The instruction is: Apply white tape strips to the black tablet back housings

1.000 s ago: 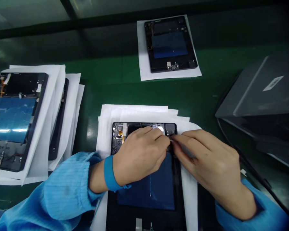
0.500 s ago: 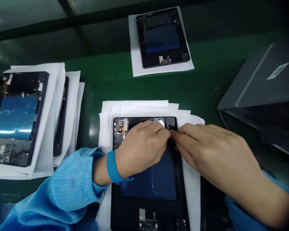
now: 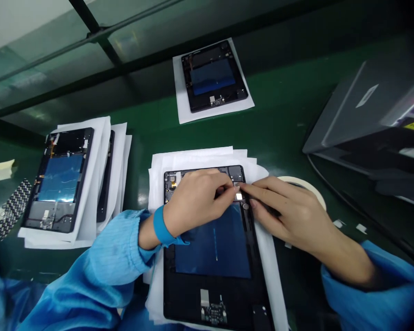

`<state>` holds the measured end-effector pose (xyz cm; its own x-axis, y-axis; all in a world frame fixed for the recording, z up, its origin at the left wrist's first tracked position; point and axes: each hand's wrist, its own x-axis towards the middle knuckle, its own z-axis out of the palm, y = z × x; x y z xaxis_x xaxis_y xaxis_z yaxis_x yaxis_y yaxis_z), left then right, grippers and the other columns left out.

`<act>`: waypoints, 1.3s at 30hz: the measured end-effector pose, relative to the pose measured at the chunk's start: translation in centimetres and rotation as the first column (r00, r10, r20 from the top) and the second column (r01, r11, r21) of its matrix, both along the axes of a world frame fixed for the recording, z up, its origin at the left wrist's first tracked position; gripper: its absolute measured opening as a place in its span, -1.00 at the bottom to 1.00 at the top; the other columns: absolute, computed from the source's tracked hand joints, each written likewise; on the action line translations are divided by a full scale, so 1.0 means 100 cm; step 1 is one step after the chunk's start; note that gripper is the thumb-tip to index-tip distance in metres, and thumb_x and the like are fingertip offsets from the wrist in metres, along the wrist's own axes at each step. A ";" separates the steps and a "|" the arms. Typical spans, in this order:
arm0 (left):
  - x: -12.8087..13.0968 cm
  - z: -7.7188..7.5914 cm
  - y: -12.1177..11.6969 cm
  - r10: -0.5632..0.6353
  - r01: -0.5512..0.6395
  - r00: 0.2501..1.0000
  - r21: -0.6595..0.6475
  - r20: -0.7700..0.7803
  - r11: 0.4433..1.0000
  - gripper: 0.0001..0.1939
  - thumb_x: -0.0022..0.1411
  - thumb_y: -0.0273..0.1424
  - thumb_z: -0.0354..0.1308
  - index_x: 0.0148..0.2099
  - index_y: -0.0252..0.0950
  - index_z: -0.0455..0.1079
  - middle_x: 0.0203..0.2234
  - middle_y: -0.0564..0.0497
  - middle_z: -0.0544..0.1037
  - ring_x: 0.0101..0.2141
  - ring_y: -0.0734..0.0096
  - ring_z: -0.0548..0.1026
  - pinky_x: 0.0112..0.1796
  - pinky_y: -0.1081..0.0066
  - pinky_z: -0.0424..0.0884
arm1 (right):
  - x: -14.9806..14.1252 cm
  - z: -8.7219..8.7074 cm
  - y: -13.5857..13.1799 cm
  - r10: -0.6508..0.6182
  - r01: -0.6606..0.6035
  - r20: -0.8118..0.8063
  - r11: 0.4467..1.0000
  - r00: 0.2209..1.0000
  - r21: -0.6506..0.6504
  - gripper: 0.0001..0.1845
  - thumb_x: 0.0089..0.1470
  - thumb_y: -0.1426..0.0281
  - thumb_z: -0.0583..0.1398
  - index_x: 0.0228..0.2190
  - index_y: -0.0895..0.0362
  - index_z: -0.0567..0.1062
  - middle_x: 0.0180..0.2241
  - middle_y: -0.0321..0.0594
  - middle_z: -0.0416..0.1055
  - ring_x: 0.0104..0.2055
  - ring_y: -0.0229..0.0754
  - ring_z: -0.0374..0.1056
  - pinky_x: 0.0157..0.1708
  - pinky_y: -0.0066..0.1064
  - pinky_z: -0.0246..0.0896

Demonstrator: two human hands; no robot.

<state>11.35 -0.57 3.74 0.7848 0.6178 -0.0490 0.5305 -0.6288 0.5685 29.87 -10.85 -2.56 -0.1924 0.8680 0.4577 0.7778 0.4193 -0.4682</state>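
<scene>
An opened tablet (image 3: 210,294) with bare circuit boards and a blue-covered battery (image 3: 214,248) lies on stacked white sheets in front of me. My left hand (image 3: 202,195), with a blue band at the wrist, is over its upper part. Thumb and index finger are pinched near the upper right corner; whatever they hold is too small to make out. My right hand (image 3: 290,209) reaches in from the right, index finger stretched to the left fingertips and thumb apart at the tablet's edge. A small white patch (image 3: 238,196) shows just below the fingertips.
Another opened tablet (image 3: 214,78) lies on white paper at the back. To the left, more tablets (image 3: 60,179) are stacked between sheets, beside a patterned strip (image 3: 14,207). A tape roll (image 3: 310,186) is partly behind my right hand. A grey machine (image 3: 359,105) stands right, with a cable (image 3: 334,193).
The view has shifted, bringing the tape roll and patterned strip into sight. My right thumb and index finger have come apart, and the white patch below the fingertips is now exposed.
</scene>
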 end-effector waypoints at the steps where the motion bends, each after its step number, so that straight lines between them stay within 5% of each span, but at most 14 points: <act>1: 0.002 0.002 0.001 0.015 -0.015 1.000 -0.003 -0.024 1.000 -0.79 0.34 -0.38 0.17 -0.37 -0.31 0.48 -0.53 0.09 0.48 -0.51 0.50 0.39 -0.45 0.45 0.22 | 0.001 0.000 0.000 0.001 -0.001 -0.001 1.000 1.000 0.007 -0.68 0.23 0.50 0.13 0.01 0.16 0.46 -0.19 -0.19 0.50 -0.30 -0.27 0.40 -0.33 -0.40 0.30; 8: 0.014 0.005 -0.001 0.080 -0.079 0.983 0.011 -0.166 0.997 -0.81 0.25 -0.37 0.26 -0.42 -0.29 0.45 -0.54 0.12 0.47 -0.52 0.51 0.36 -0.46 0.45 0.15 | 0.003 0.004 -0.002 -0.033 0.026 0.103 0.997 0.994 0.074 -0.73 0.23 0.48 0.14 -0.04 0.19 0.49 -0.21 -0.19 0.53 -0.35 -0.27 0.39 -0.36 -0.38 0.26; 21: 0.017 0.000 -0.002 0.136 -0.132 0.975 0.035 -0.173 0.991 -0.80 0.18 -0.38 0.18 -0.50 -0.27 0.35 -0.55 0.10 0.46 -0.52 0.45 0.34 -0.47 0.40 0.11 | 0.009 -0.006 -0.001 -0.043 0.038 0.071 0.998 0.997 0.057 -0.70 0.28 0.41 0.12 0.01 0.14 0.47 -0.28 -0.25 0.53 -0.35 -0.26 0.41 -0.36 -0.40 0.27; 25: -0.017 0.021 -0.006 0.066 -0.066 0.998 0.005 -0.006 0.998 -0.79 0.27 -0.34 0.17 -0.42 -0.27 0.43 -0.51 0.09 0.51 -0.46 0.45 0.42 -0.42 0.43 0.26 | 0.006 -0.006 0.000 -0.065 0.059 0.076 0.994 0.995 0.090 -0.71 0.27 0.40 0.13 0.00 0.15 0.48 -0.28 -0.25 0.53 -0.34 -0.27 0.42 -0.33 -0.41 0.29; 27: -0.043 0.039 -0.002 0.121 -0.125 0.991 0.070 0.066 0.990 -0.80 0.30 -0.31 0.17 -0.36 -0.27 0.46 -0.46 0.06 0.54 -0.43 0.45 0.46 -0.38 0.44 0.32 | 0.004 -0.005 0.000 -0.068 0.060 0.066 0.992 0.996 0.115 -0.72 0.26 0.41 0.14 -0.02 0.16 0.49 -0.27 -0.24 0.53 -0.33 -0.26 0.42 -0.33 -0.40 0.30; 30: -0.067 0.059 0.025 0.221 -0.227 0.974 0.263 0.054 0.938 -0.82 0.30 -0.32 0.16 -0.35 -0.27 0.47 -0.43 0.04 0.56 -0.40 0.42 0.47 -0.36 0.42 0.35 | 0.003 -0.005 -0.001 -0.064 0.055 0.061 0.989 0.996 0.134 -0.72 0.25 0.42 0.14 -0.02 0.17 0.50 -0.27 -0.23 0.54 -0.33 -0.24 0.41 -0.34 -0.39 0.29; 32: -0.066 0.054 0.058 0.283 -0.248 0.959 0.418 -0.025 0.874 -0.82 0.30 -0.32 0.17 -0.32 -0.28 0.48 -0.38 0.00 0.58 -0.35 0.35 0.49 -0.27 0.37 0.36 | 0.002 -0.006 -0.002 -0.061 0.054 0.053 0.990 0.997 0.134 -0.71 0.25 0.42 0.14 -0.01 0.17 0.49 -0.27 -0.22 0.53 -0.33 -0.23 0.42 -0.35 -0.39 0.29; 35: -0.048 0.022 0.116 0.311 -0.154 0.923 0.524 -0.225 0.838 -0.81 0.32 -0.36 0.16 -0.12 -0.36 0.51 -0.19 -0.13 0.59 -0.20 0.21 0.51 -0.16 0.28 0.37 | 0.002 -0.009 -0.003 -0.053 0.050 0.027 0.991 0.998 0.127 -0.71 0.25 0.44 0.15 -0.01 0.16 0.48 -0.28 -0.23 0.52 -0.34 -0.25 0.42 -0.34 -0.40 0.29; 37: -0.033 -0.002 0.148 0.172 0.081 0.870 0.479 -0.461 0.874 -0.66 0.30 -0.38 0.20 0.08 -0.42 0.46 0.00 -0.25 0.53 -0.05 0.08 0.48 -0.11 0.25 0.36 | 0.002 -0.010 -0.003 -0.050 0.046 0.024 0.991 0.998 0.128 -0.73 0.25 0.44 0.16 -0.02 0.16 0.48 -0.27 -0.23 0.52 -0.34 -0.26 0.42 -0.34 -0.41 0.29; 39: -0.019 -0.018 0.168 0.132 0.144 0.856 0.476 -0.500 0.867 -0.61 0.31 -0.39 0.20 0.15 -0.42 0.41 0.06 -0.26 0.48 0.04 0.03 0.44 -0.07 0.25 0.34 | 0.002 -0.009 -0.002 -0.047 0.041 0.042 0.990 0.998 0.137 -0.74 0.26 0.43 0.16 -0.03 0.16 0.48 -0.27 -0.24 0.53 -0.35 -0.26 0.42 -0.37 -0.42 0.27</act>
<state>9.44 16.26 1.92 0.7365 0.6631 -0.1335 0.6457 -0.7480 -0.1534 30.10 -11.05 -3.47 -0.1782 0.8066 0.5636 0.8158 0.4414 -0.3738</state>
